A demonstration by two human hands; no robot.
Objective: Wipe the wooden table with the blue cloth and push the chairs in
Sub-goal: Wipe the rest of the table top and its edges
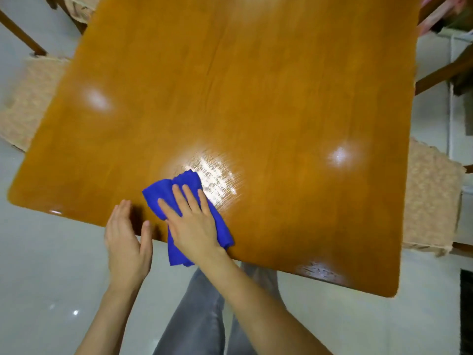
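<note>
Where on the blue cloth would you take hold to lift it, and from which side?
Grip the blue cloth by the corner hanging past the near edge of the wooden table, coming from the person's side: it hangs free, while the right hand presses the rest flat.

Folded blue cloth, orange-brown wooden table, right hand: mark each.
Folded blue cloth (163,189): head view, bare upper-left fold.
Orange-brown wooden table (230,85): head view, bare middle of top.
Right hand (194,224): head view, back of hand.
</note>
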